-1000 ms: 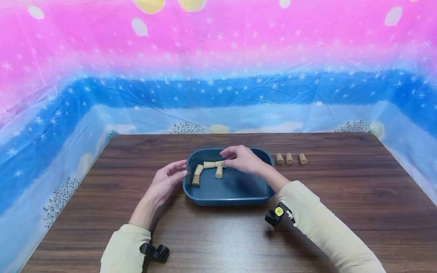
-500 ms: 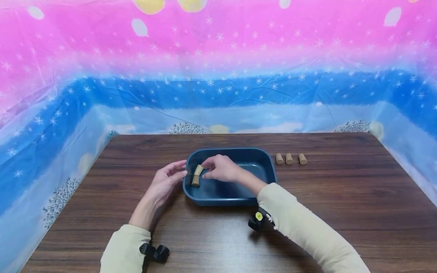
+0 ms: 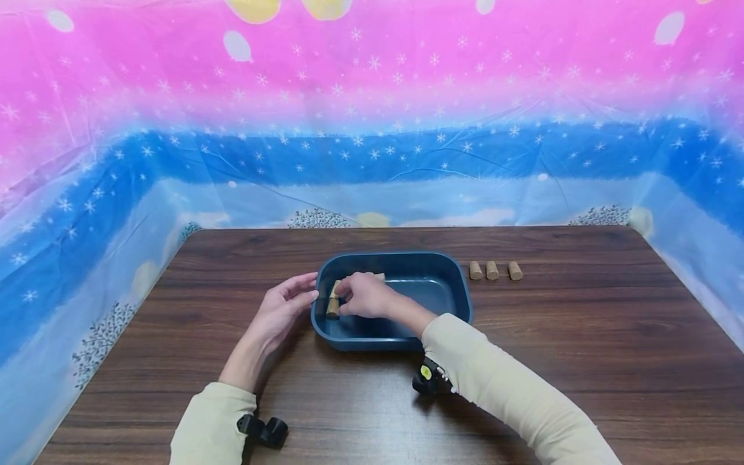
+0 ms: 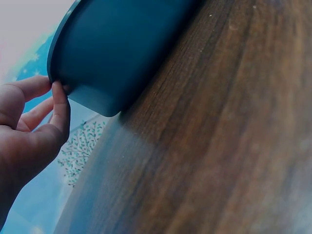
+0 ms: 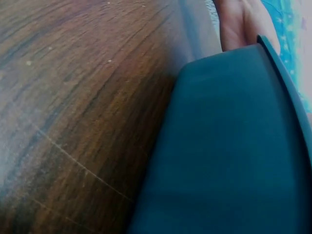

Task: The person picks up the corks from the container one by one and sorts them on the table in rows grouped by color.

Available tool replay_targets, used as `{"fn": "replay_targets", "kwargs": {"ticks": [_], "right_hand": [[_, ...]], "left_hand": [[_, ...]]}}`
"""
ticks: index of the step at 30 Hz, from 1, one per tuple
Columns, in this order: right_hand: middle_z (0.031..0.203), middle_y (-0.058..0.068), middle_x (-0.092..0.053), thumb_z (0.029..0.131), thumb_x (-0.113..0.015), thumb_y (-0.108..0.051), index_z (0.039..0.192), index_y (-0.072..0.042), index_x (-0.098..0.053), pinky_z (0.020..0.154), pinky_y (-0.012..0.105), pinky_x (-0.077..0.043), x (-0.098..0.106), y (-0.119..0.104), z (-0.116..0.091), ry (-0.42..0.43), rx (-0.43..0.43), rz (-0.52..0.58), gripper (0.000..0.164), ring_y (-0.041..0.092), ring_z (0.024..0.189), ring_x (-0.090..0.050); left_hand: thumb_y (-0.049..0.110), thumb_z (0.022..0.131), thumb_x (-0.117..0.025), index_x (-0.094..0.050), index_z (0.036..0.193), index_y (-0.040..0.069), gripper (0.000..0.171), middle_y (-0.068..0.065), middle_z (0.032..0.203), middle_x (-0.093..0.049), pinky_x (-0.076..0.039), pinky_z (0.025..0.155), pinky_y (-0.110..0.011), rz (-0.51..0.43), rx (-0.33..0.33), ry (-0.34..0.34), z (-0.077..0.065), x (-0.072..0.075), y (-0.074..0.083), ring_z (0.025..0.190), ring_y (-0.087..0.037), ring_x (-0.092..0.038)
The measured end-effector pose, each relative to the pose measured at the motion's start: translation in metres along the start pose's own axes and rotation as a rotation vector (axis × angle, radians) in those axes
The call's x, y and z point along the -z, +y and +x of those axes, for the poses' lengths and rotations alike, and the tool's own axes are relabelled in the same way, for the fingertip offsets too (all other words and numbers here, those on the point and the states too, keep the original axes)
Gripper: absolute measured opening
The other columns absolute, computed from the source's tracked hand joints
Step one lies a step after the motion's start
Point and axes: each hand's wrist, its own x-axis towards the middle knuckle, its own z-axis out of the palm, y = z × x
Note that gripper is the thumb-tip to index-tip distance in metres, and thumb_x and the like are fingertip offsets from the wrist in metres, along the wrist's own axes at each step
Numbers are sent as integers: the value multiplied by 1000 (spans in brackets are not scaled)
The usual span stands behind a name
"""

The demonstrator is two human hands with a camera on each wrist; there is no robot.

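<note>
A dark blue rectangular tray with rounded corners (image 3: 401, 340) stands on the wooden table. At its left rim my left hand (image 3: 285, 307) rests its fingertips and thumb from outside; the left wrist view shows these fingers (image 4: 61, 105) fairly straight. My right hand (image 3: 369, 296) reaches inside the tray, bent at the fingers. Its index fingertip overlaps a pale cork (image 3: 334, 289), with the thumb beside a darker-ended cork (image 3: 332, 309). I cannot tell whether it pinches one. Another cork (image 3: 380, 276) peeks out behind the hand, which hides what lies below it.
Right of the tray, three brown corks (image 3: 492, 270) stand in a row on the table (image 3: 581, 336). A pink and blue snowflake cloth (image 3: 372, 148) hangs around the table's back and sides. The tray's outer wall (image 5: 224, 141) fills much of the right wrist view.
My right hand has moved left and slightly down inside the tray, from the back corks to the left-hand ones. The left hand and the tray have stayed in place.
</note>
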Motion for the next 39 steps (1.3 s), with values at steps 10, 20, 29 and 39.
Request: {"fn": "replay_targets", "kwargs": {"ticks": [10, 20, 29, 39], "right_hand": [[94, 4, -69, 87, -73, -15, 110, -4, -71, 79, 27, -51, -11, -2, 4, 49, 32, -111, 25, 14, 85, -61], [92, 3, -70, 87, -73, -14, 110, -4, -72, 80, 29, -49, -15, -4, 4, 70, 68, -144, 25, 16, 90, -57], [93, 2, -70, 86, -75, -14, 110, -5, -72, 78, 26, -51, -13, -2, 4, 53, 70, -103, 26, 13, 86, -61], [100, 4, -70, 86, -74, -13, 112, -5, -70, 82, 28, -52, -2, -1, 0, 43, 59, -23, 27, 15, 94, -64]], "left_hand": [[6, 98, -56, -43, 140, -4, 46, -22, 134, -45, -45, 95, -23, -3, 0, 4, 0, 0, 0, 117, -24, -51], [7, 98, -55, -43, 141, -4, 46, -21, 135, -45, -45, 94, -23, 8, 2, 2, 1, 1, -1, 117, -23, -50], [7, 98, -55, -43, 141, -5, 46, -21, 136, -45, -46, 94, -23, -1, 1, 0, 0, 0, 0, 117, -24, -50], [8, 98, -55, -43, 141, -4, 46, -21, 136, -45, -45, 95, -24, -18, 3, -10, -1, 0, 2, 118, -26, -50]]}}
